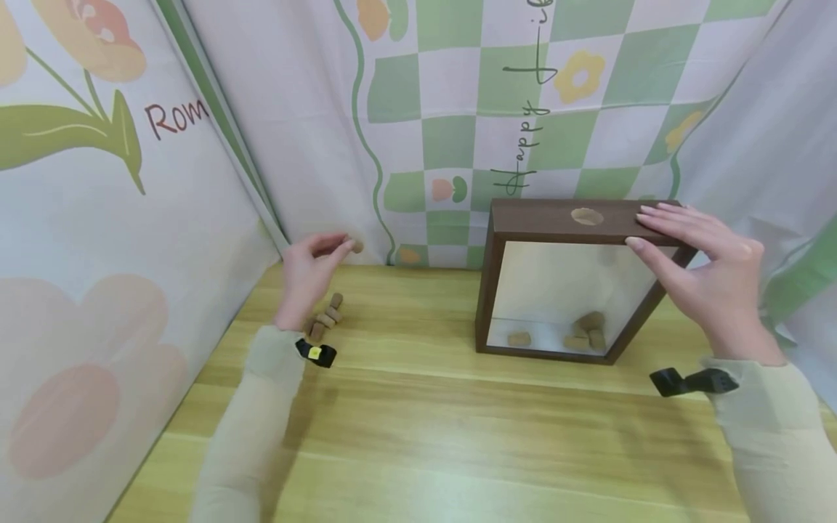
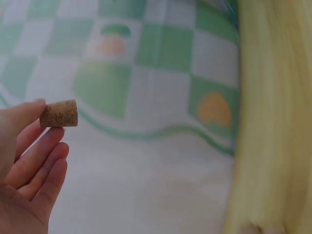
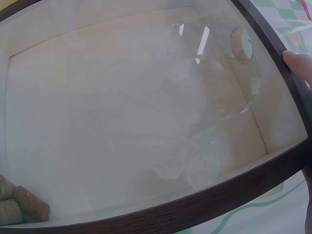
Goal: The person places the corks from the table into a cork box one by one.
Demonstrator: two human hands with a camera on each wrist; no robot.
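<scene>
A small cork (image 2: 59, 113) is pinched between the thumb and fingers of my left hand (image 1: 310, 269), held in the air before the back curtain. Below that hand, several corks (image 1: 327, 317) lie on the table. My right hand (image 1: 713, 261) rests on the top right corner of a dark brown wooden box frame (image 1: 556, 226), its fingers lying along the top and the thumb at the front edge. The box stands upright, with a clear front panel and a round hole (image 1: 587, 216) in its top. Inside, several corks (image 3: 30, 204) lie at the bottom.
The wooden table (image 1: 418, 436) carries the box at right and the loose corks at left. A green-and-white checked curtain (image 1: 451, 138) hangs just behind. At left stands a printed cloth wall (image 1: 98, 240).
</scene>
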